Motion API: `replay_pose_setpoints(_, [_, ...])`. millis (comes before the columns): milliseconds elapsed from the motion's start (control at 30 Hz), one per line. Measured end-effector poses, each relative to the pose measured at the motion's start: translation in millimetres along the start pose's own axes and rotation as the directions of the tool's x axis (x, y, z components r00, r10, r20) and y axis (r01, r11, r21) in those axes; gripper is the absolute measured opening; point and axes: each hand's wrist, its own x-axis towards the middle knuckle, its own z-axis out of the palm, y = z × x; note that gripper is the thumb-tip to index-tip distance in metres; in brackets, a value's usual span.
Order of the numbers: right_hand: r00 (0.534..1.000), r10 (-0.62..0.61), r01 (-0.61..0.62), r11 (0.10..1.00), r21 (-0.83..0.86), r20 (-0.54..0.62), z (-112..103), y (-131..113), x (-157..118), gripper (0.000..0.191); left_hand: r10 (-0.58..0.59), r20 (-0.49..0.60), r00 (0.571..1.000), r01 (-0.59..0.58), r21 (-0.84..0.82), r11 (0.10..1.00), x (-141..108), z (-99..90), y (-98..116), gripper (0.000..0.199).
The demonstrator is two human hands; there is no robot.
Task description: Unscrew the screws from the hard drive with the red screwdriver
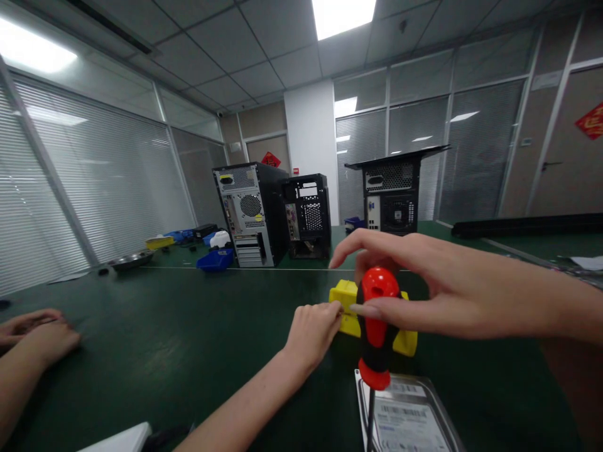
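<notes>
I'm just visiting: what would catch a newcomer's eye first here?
Probably the red-and-black screwdriver, close to the camera right of centre, with the right hand's thumb across its handle and its shaft passing in front of a silver hard drive. Just behind the handle is a bright yellow object, with the left hand at its side. Farther back, dark computer cases stand on the green table.

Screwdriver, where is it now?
Head view, lower right of centre: the screwdriver is in the right hand, its shaft passing in front of the hard drive.
</notes>
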Motion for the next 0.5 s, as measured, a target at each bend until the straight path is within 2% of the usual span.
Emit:
replay_pose_setpoints(100, [0.999,-0.014,0.011,0.998,0.058,0.041,-3.7,1.7,-1.5,0.035,-0.017,0.019,1.000,0.018,-0.059,0.998,-19.1,-10.6,0.2,0.021])
replay_pose_setpoints(200, [0.997,-0.034,0.026,0.994,0.104,0.075,-4.9,4.5,0.3,0.029,-0.014,0.105,0.994,0.031,-0.162,0.986,-43.2,-19.4,-0.4,0.022])
replay_pose_setpoints(267, [0.994,-0.042,0.027,0.990,0.141,0.103,-3.8,6.6,2.9,0.026,-0.105,0.194,0.975,0.174,-0.383,0.907,-60.3,-23.3,-2.2,0.023])
replay_pose_setpoints(300, [0.993,-0.044,0.026,0.987,0.158,0.114,-2.8,7.6,4.4,0.025,-0.106,0.222,0.969,0.201,-0.462,0.864,-68.5,-24.5,-3.3,0.025])
replay_pose_setpoints(400, [0.990,-0.067,0.043,0.980,0.194,0.120,-0.1,8.8,8.2,0.025,-0.090,0.231,0.969,0.215,-0.601,0.769,-89.0,-24.6,-6.1,0.028])
replay_pose_setpoints(500, [0.989,-0.092,0.071,0.981,0.182,0.113,0.1,5.9,8.5,0.021,-0.084,0.258,0.963,0.237,-0.649,0.723,-101.7,-18.8,-6.9,0.029])
